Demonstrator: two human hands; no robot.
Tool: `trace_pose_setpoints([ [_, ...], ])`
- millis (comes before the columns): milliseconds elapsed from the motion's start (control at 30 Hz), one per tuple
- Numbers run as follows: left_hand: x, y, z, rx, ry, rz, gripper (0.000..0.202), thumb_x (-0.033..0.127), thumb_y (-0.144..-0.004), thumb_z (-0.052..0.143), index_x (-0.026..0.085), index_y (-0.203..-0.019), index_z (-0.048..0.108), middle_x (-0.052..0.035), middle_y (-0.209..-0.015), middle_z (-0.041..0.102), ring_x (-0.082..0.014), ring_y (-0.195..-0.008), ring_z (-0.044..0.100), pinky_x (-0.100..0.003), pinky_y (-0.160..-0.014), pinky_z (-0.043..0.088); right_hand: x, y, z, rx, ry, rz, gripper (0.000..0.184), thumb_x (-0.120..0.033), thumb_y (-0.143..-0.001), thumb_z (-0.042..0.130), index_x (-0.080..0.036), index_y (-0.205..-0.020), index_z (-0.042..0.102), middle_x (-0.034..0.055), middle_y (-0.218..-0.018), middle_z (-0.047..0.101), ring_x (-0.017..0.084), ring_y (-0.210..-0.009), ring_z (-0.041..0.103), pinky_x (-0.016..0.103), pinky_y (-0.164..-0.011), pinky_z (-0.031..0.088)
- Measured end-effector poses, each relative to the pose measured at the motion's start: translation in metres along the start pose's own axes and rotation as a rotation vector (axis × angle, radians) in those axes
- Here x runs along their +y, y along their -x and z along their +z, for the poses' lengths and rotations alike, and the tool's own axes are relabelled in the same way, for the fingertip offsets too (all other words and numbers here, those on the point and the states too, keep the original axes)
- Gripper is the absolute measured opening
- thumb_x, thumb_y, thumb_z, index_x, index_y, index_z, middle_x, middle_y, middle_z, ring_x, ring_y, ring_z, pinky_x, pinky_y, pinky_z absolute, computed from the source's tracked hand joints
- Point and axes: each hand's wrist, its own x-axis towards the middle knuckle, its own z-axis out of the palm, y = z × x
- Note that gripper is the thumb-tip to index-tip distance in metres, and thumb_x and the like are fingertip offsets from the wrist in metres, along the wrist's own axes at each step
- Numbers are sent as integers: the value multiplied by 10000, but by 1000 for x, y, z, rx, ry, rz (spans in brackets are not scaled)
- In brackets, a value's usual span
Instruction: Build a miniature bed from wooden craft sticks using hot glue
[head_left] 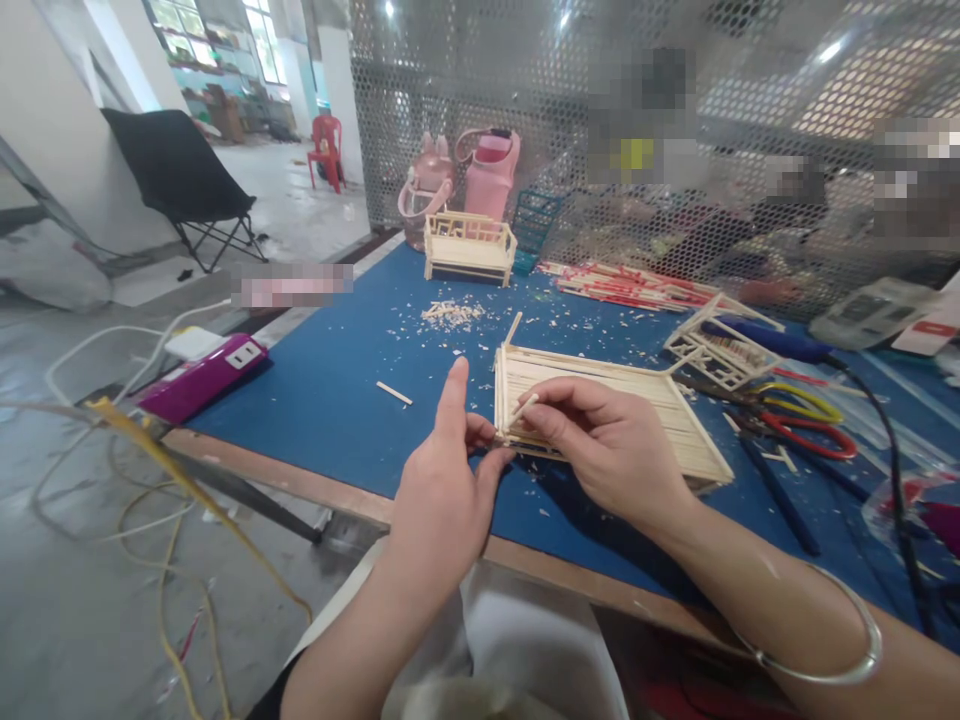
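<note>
A flat wooden-stick frame (637,390), built of pale sticks laid side by side, lies on the blue table top in front of me. My left hand (454,470) grips its near left corner between thumb and curled fingers, while the index finger points up and away. Between the thumb and fingertips of my right hand (611,450) is a short wooden stick (527,406), held over that same corner. Whether the stick touches the frame I cannot tell. A thin upright stick (514,328) rises from the frame's far left corner.
A small wooden bench model (470,248) stands at the back near pink bottles (491,175). Wood scraps (452,313), a loose stick (394,393) and red-tipped sticks (630,285) lie about. At right are scissors (806,420), a blue-handled corded tool (780,338) and another stick model (720,345).
</note>
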Motion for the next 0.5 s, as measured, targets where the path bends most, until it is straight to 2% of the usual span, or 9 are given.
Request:
trace_pose_setpoints([
  [100, -1, 0, 0, -4, -4, 4, 767, 134, -777, 608, 269, -1431, 231, 34, -817, 646, -119, -740, 638, -267, -723, 508, 2, 0, 0, -8, 38, -49, 47, -223, -784, 619, -180, -770, 635, 8, -710, 653, 126, -639, 596, 253, -589, 478],
  [267, -2, 0, 0, -18, -11, 22, 742, 140, -792, 597, 261, -1428, 235, 31, -821, 644, -117, -745, 634, -268, -725, 509, 3, -1, -3, -21, 232, -180, 75, -225, -815, 607, -188, -764, 648, 21, -762, 604, 131, -708, 566, 262, -622, 449],
  [500, -1, 0, -1, -11, -12, 20, 742, 132, -779, 607, 248, -1419, 252, 32, -805, 643, -116, -725, 631, -269, -722, 511, 2, -2, -3, 2, 279, -173, 96, -175, -802, 598, -189, -720, 646, 11, -692, 592, 126, -656, 542, 257, -590, 424],
])
